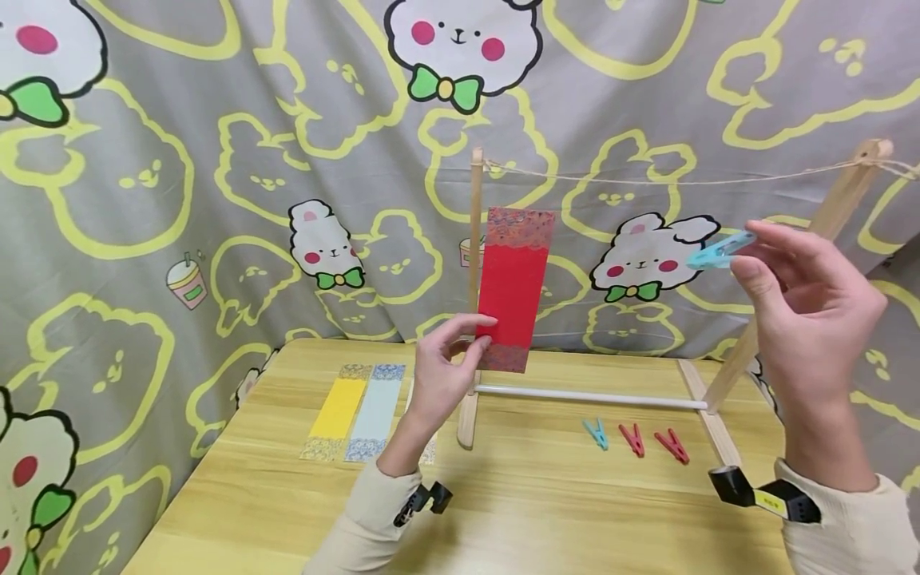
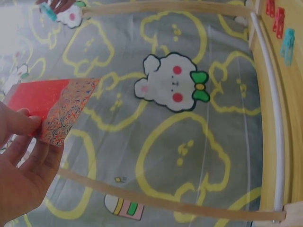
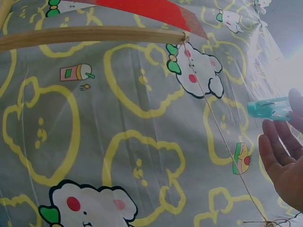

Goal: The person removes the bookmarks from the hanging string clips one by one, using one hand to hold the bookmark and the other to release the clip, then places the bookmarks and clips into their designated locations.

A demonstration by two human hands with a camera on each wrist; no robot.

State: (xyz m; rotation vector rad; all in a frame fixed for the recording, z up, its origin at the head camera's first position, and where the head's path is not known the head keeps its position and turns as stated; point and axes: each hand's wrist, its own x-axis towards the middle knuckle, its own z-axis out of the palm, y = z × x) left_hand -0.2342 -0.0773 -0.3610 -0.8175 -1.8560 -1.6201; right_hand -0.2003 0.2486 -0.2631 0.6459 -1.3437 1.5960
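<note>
My left hand pinches the lower left edge of a red paper strip with patterned ends, held upright beside the left post of a wooden frame. In the left wrist view, thumb and fingers grip the red strip near its patterned end. On the right, my right hand pinches a light blue clothespin between thumb and fingertips, its jaws pointing left. A thin string runs between the tops of the frame's posts, above both the strip and the clothespin.
Yellow and pale blue strips lie on the wooden table at left, with another partly hidden behind my left forearm. A blue clothespin and two red clothespins lie below the frame's white crossbar. A patterned curtain hangs behind.
</note>
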